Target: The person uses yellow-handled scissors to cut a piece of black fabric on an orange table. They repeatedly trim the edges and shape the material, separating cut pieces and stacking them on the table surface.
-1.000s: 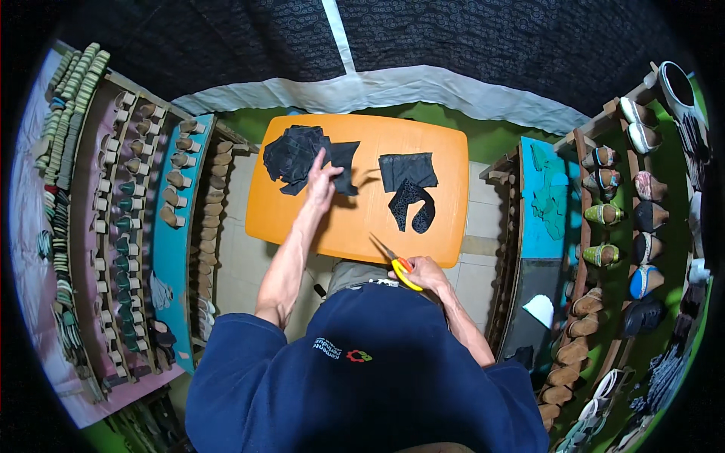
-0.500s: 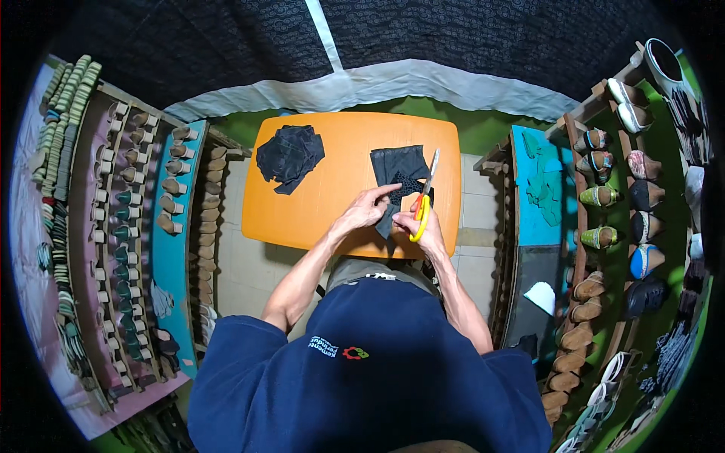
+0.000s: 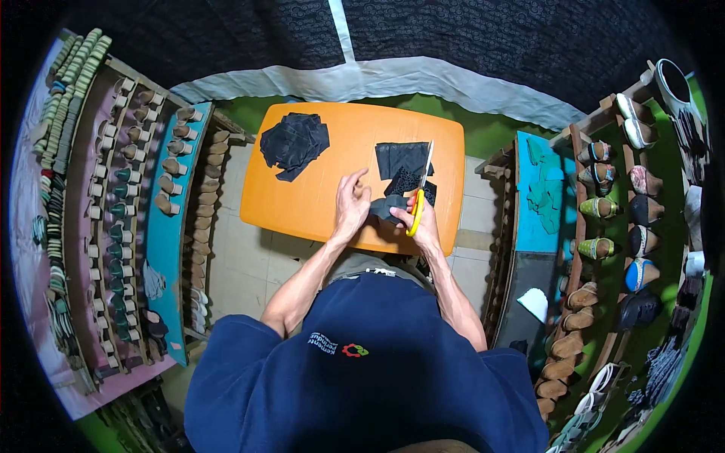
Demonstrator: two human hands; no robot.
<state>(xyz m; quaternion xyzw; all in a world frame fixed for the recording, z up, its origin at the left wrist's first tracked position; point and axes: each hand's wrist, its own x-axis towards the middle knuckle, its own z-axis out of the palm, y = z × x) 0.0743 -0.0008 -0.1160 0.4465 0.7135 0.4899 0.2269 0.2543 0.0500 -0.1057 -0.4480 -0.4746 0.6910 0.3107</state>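
Observation:
My right hand [image 3: 427,225] grips yellow-handled scissors [image 3: 416,217], their blades pointing to the far side of the table. A dark grey piece of material [image 3: 385,208] sits between my hands, its right end at my right fingers. To its left, my left hand [image 3: 350,208] is raised with fingers apart and nothing visible in them. Beyond lie flat black pieces [image 3: 400,158] and a black patterned, openwork-looking piece [image 3: 404,181], partly covered by the scissors. At the far left of the orange table [image 3: 332,177] is a heap of black pieces [image 3: 296,143].
Racks of shoe lasts [image 3: 172,166] stand on the left, beside stacked striped pieces [image 3: 75,75]. On the right, a blue surface bears green scraps [image 3: 542,181], and a rack holds shoes and lasts [image 3: 600,208]. A dark curtain [image 3: 453,30] hangs behind the table.
My left hand has moved left, off the material, and its fingers have opened. The dark grey piece now lies more sideways by my right hand. The scissors point more directly away, and the view has shifted slightly.

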